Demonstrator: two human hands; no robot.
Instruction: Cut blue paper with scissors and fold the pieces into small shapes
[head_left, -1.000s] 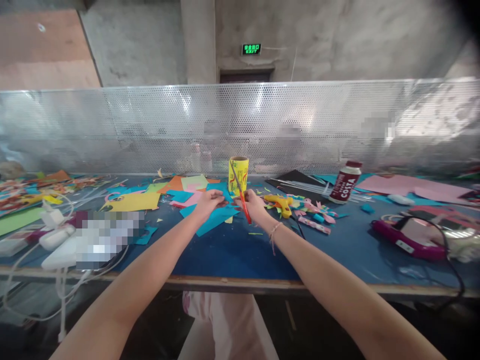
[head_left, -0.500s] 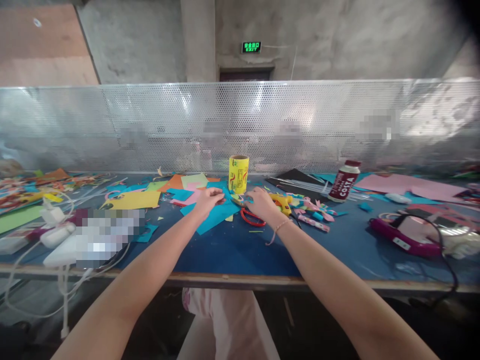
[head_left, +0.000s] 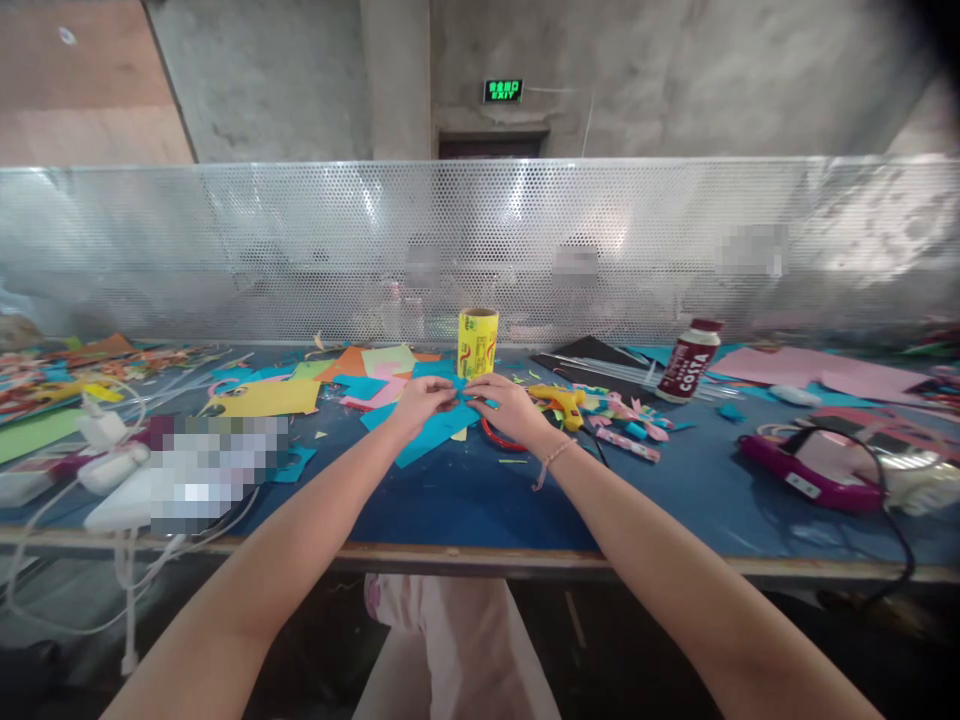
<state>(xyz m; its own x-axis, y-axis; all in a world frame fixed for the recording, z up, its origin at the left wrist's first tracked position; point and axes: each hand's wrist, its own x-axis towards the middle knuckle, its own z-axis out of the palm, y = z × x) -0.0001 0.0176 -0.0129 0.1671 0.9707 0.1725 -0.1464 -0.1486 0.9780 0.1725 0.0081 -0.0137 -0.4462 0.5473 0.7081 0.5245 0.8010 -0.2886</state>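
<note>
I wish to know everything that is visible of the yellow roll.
The yellow roll, a cylinder, stands upright just beyond the left hand and right hand. Its round open top looks brown and cardboard-like inside. Its smooth-looking side bears red and dark print, with green near the top. Its base is partly hidden, so contact there is unclear.

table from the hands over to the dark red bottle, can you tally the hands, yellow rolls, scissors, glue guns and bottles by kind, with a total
Hands: 2, the left hand and the right hand
Yellow roll: 1
Scissors: 1, partly hidden
Glue gun: 1
Bottle: 1
Total: 6
</note>
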